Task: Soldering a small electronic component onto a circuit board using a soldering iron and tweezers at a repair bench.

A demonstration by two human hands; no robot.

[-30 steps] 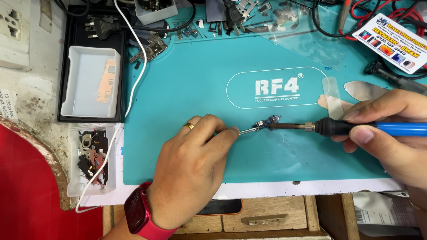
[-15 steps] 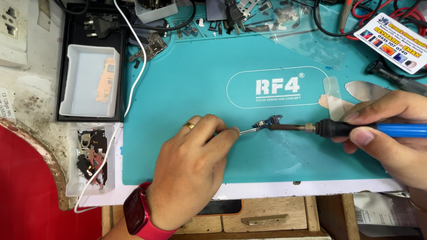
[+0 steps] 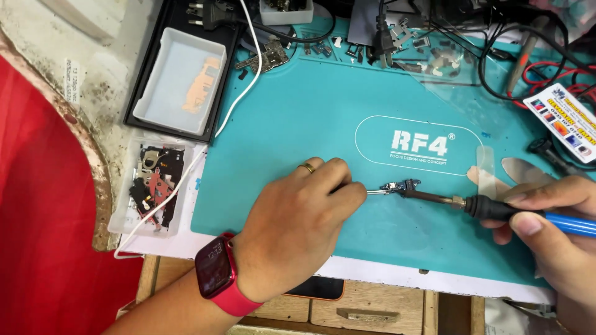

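1. Teal mat [image 3: 298, 118] covers the bench, parts scattered behind.
2. Left hand [image 3: 298, 229] pinches tweezers [image 3: 374, 192], steadying a small board [image 3: 402, 186] mid-mat.
3. Right hand [image 3: 552, 226] grips a soldering iron [image 3: 490, 206], tip touching the board.

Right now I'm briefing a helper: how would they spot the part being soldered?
Start at the teal work mat. Near its front edge, between the two hands, lies a small dark circuit part. Tweezers pinch it from one side; the soldering iron tip touches the other.
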